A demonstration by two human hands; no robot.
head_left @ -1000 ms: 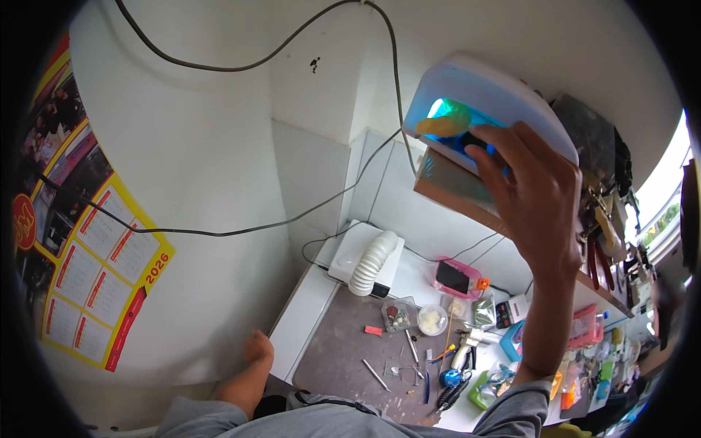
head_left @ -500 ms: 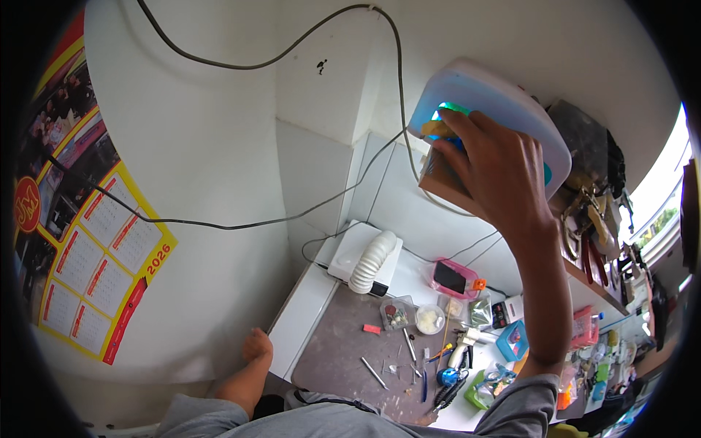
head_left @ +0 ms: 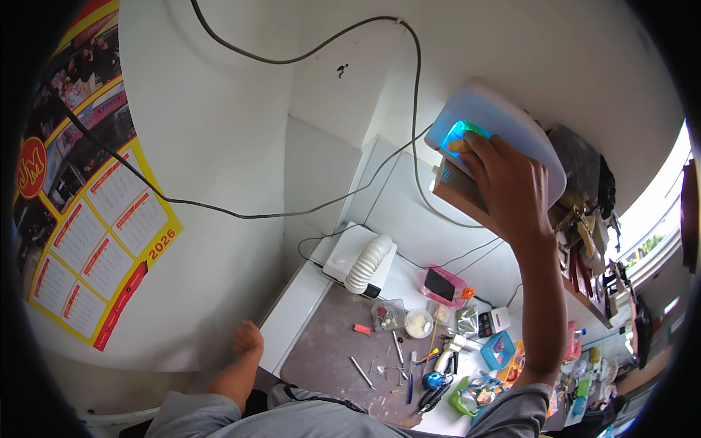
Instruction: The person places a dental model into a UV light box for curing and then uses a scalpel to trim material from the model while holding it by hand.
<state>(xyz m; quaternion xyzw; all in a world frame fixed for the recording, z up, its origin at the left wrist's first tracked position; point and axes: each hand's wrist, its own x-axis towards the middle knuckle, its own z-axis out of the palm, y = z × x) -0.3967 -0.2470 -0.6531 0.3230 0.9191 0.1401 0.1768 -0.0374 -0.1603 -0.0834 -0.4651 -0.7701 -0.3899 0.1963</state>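
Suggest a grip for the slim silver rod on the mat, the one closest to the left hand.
Probably mid-shaft on the silver rod: pinch across its width, coming from above and the left. It lies flat and slanted, with bare mat along its left side.

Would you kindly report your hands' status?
Right hand at yellow piece by lit opening of white box. Left hand low, well away. Dark cable left of box.

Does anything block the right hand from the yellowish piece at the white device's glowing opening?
Nothing visible does: the right hand is at the glowing opening of the white device, apparently touching the yellowish piece there. The hand hides part of the opening.
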